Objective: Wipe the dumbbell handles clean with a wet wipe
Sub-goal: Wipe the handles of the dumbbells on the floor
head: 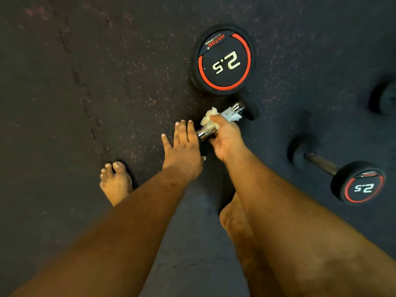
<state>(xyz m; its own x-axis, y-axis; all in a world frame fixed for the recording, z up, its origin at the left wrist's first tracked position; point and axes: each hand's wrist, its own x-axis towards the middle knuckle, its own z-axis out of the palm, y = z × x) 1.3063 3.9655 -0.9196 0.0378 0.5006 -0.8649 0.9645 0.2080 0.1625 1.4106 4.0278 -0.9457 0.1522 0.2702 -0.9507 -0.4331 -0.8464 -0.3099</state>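
The right hand wrapped a crumpled white wet wipe around the knurled chrome dumbbell handle on the floor; the left hand, fingers spread flat, steadied its near end, probably against rolling.

Dumbbells: three in view, perhaps a fourth at the far right edge, too dark to tell. One wipe. Two hands, two bare feet.
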